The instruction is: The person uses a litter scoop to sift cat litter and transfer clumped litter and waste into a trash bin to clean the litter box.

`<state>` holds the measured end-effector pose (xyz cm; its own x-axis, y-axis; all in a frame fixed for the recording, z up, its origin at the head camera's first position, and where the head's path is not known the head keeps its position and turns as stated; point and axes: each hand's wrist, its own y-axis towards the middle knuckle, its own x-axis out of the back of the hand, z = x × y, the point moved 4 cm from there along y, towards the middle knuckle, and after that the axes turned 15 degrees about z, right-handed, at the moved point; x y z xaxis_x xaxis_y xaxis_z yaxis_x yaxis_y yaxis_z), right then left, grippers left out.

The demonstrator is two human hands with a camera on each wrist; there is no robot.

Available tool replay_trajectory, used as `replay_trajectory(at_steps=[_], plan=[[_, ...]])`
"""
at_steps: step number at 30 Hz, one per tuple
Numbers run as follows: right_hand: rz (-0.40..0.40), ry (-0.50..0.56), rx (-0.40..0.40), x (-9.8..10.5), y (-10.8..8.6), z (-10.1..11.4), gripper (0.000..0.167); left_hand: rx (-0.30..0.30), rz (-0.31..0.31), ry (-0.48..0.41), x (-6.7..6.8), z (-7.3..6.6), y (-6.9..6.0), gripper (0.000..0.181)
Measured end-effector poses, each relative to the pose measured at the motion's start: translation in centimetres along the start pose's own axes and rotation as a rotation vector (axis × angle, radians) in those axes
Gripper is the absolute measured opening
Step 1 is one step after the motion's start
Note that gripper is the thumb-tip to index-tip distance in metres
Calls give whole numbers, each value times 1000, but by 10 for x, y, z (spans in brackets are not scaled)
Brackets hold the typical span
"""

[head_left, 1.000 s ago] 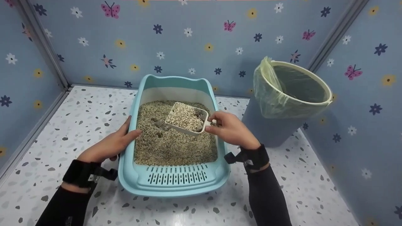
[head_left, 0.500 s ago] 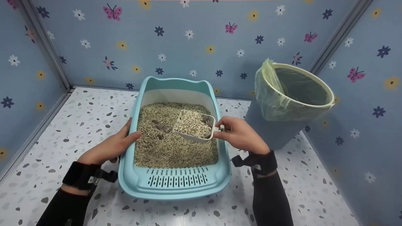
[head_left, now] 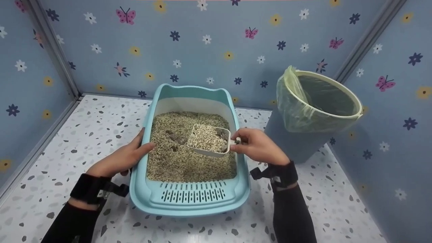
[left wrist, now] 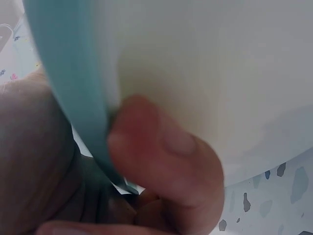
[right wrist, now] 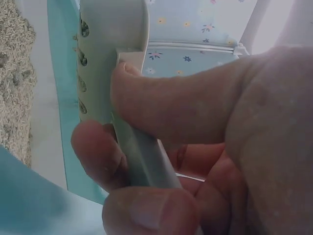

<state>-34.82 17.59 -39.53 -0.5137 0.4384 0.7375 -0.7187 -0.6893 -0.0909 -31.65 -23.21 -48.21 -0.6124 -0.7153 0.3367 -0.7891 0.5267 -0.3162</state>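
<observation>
Two grips: the right hand pinches the scoop above the litter toward three o'clock, best sifted gently, level; the left hand clamps the litter box at nine o'clock.

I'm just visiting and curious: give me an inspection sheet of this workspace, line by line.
Surface: pale, speckled floor.
Job's things: teal litter box holding granular litter; white scoop over it, loaded with pale granules and greyish lumps.
Clutter: nothing seen.
Left hand: grips the box's left rim.
Right hand: holds the scoop.
Cables: nothing seen in the head view.
Surroundings: blue walls in a flower-and-butterfly print; blue bin with a yellowish liner, right of the box.
</observation>
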Motion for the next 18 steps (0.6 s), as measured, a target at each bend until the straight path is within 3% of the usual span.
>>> replay_trajectory(at_steps=[11,18], plan=[[-21,3,1,13,-19,-9,8,19,17,-3,-3,0,2,89],[19,14,25,4,-3,-4,15,31,3,4,-1,0,0,92]])
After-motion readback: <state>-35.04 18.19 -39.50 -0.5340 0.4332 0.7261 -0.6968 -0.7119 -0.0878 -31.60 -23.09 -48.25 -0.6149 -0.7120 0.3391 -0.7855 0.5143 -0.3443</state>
